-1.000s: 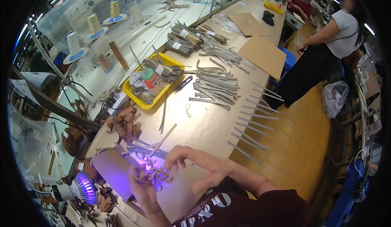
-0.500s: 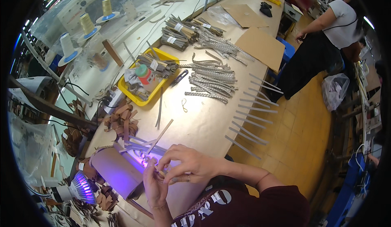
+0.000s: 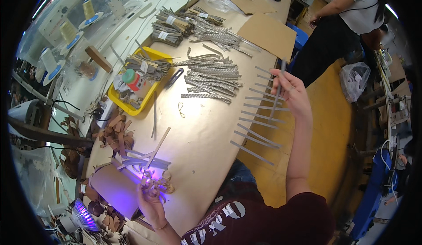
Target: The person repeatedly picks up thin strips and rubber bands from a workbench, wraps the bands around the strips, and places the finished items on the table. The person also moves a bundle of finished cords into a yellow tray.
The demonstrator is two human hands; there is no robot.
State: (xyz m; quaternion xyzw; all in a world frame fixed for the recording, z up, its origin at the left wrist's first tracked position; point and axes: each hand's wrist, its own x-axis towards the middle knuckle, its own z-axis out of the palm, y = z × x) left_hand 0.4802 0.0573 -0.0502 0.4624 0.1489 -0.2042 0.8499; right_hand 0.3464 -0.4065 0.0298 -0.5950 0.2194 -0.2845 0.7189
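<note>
1. R hand [image 3: 292, 93] is pinching a thin grey strip [image 3: 276, 96], fingers closed on it, above the row of strips [image 3: 257, 126] lying along the bench edge.
2. L hand [image 3: 150, 201] is resting half-curled on curly scraps [image 3: 154, 184] under purple light; can't tell if it's gripping.
3. Yellow tray [image 3: 115, 96] is sitting mid-bench w/ a green-capped red bottle [image 3: 132, 79].
4. Cardboard sheet [image 3: 268, 32] is lying at far right.
</note>
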